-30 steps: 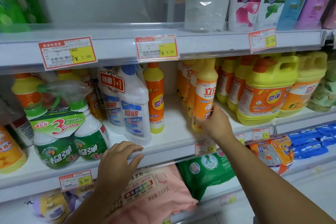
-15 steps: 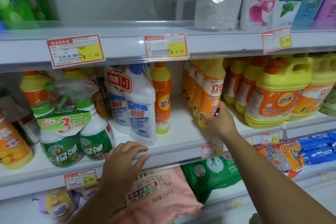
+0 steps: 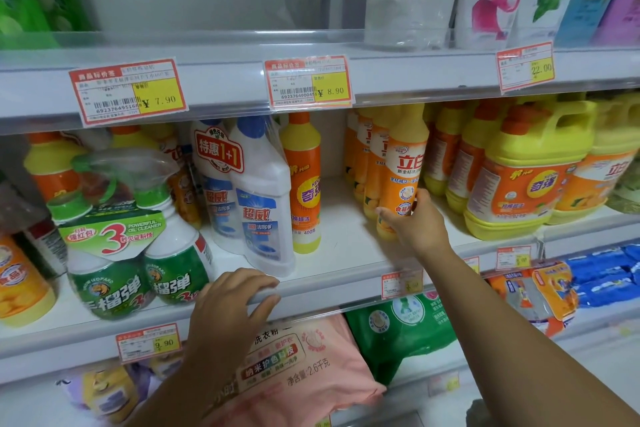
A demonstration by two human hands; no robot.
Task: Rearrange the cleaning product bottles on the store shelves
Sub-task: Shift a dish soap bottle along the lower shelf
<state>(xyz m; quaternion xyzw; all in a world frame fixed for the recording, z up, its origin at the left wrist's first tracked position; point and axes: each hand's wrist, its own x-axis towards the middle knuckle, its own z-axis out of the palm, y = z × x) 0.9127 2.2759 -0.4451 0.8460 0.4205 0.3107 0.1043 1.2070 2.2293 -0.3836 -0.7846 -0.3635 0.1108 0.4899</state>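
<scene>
Right of the shelf's bare gap, the right hand (image 3: 417, 225) clasps the upright orange bottle (image 3: 401, 172) low down, while the left hand (image 3: 230, 302) grips the shelf lip (image 3: 311, 295).

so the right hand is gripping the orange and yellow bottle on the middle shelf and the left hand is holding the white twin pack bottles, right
Not quite. In the head view the left hand is not holding the white twin pack bottles; it rests on the front edge of the middle shelf just below them. The rest stands: the right hand grips the orange and yellow bottle on that shelf.
</scene>
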